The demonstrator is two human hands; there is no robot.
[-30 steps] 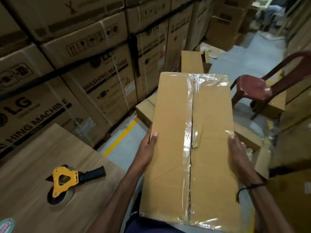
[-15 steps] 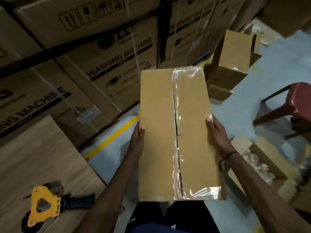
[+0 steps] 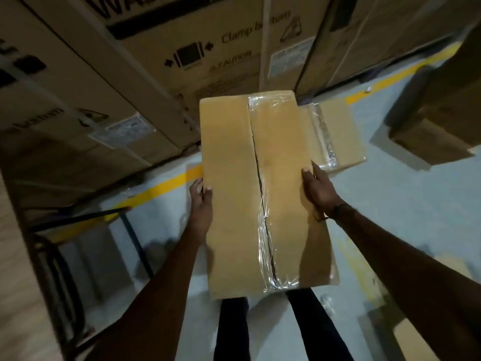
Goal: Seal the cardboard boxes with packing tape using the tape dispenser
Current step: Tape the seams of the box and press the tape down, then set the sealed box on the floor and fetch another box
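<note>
I hold a long brown cardboard box out in front of me above the grey floor, its centre seam covered by clear packing tape. My left hand grips its left edge, thumb on top. My right hand grips the right edge, thumb on top, a black band at the wrist. Another taped cardboard box lies on the floor just beyond, partly hidden by the held one. The tape dispenser is out of view.
Large washing-machine cartons stand stacked along a yellow floor line. The wooden table's edge and its dark metal legs are at the left. More cartons sit at the right; my legs are below the box.
The view has tipped down and forward: the table top and dispenser left the frame, and the held box moved out over the floor toward the taped box lying there. Both hands keep their grip.
</note>
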